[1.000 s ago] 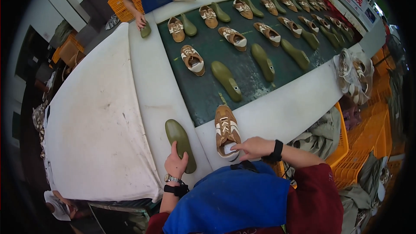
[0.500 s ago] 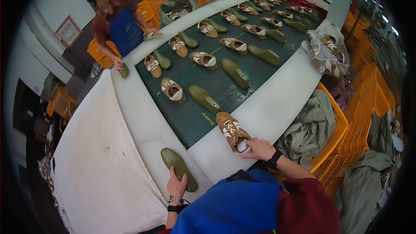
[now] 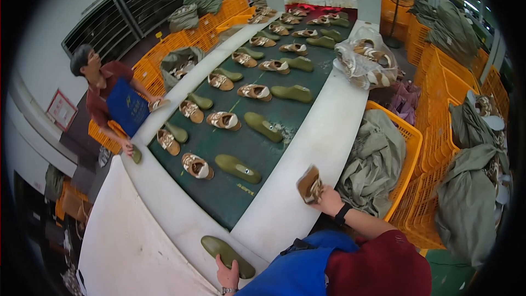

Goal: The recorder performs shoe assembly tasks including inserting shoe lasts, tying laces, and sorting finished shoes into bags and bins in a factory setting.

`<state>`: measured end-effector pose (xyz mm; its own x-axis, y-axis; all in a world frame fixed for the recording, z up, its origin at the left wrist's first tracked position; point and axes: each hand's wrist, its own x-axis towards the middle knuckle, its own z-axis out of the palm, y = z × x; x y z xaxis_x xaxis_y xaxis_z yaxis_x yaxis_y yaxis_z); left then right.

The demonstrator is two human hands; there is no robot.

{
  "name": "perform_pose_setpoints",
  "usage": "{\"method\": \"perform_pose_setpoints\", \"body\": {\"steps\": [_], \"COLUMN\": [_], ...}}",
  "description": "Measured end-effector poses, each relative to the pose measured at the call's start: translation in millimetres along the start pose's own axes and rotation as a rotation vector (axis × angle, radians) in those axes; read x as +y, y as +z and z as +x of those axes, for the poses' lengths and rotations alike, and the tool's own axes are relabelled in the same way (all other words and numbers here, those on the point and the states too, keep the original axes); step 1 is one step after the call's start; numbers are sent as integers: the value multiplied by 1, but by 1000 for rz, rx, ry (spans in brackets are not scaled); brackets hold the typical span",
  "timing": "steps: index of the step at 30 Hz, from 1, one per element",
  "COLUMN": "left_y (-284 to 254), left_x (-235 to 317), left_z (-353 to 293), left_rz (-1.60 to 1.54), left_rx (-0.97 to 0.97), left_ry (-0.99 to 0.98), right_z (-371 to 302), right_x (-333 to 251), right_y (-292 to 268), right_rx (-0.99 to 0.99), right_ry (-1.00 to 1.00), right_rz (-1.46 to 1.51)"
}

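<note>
My left hand (image 3: pixel 227 275) grips the heel half of a green shoe last (image 3: pixel 223 251) with thumb and fingers. That last lies on the white ledge at the near corner of the belt. In my right hand (image 3: pixel 330 201) is a brown sneaker (image 3: pixel 309 184) with white stripes, held by its heel end and tilted above the white side ledge. Its opening is mostly hidden. On the dark green belt (image 3: pixel 219 208), the nearest pieces are another green last (image 3: pixel 237 168) and a brown sneaker (image 3: pixel 196 165).
Rows of sneakers and lasts run up the belt. Across it a co-worker (image 3: pixel 118 90) holds a last (image 3: pixel 136 154) and a sneaker (image 3: pixel 159 103). A bagged bundle of sneakers (image 3: pixel 368 57) rests on the right ledge (image 3: pixel 312 137). Orange crates (image 3: pixel 413 137) with grey-green cloth stand at right.
The view has turned, shifting the belt leftward. My right hand has tilted the sneaker and moved it away from the belt's edge. My left hand stays on the last.
</note>
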<state>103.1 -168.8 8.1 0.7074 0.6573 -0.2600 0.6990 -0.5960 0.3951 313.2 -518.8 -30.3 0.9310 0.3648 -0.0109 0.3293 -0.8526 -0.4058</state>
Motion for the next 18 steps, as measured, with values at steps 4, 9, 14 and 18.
{"method": "perform_pose_setpoints", "body": {"steps": [4,9,14,18], "left_y": [-13,-1,-18,-51], "left_x": [10,-8,7,43], "left_z": [-1,8,6,5], "left_rz": [-63,-19,119,341], "left_rx": [-125,-105,-188,-269], "left_ry": [-37,22,25,115], "right_z": [2,16,22,14], "right_x": [20,18,-8,-69], "right_y": [40,43,22,-9], "right_rx": [92,74,-58,-182], "right_ry": [44,-1,-129,-183], "right_rz": [152,350,263,894]}}
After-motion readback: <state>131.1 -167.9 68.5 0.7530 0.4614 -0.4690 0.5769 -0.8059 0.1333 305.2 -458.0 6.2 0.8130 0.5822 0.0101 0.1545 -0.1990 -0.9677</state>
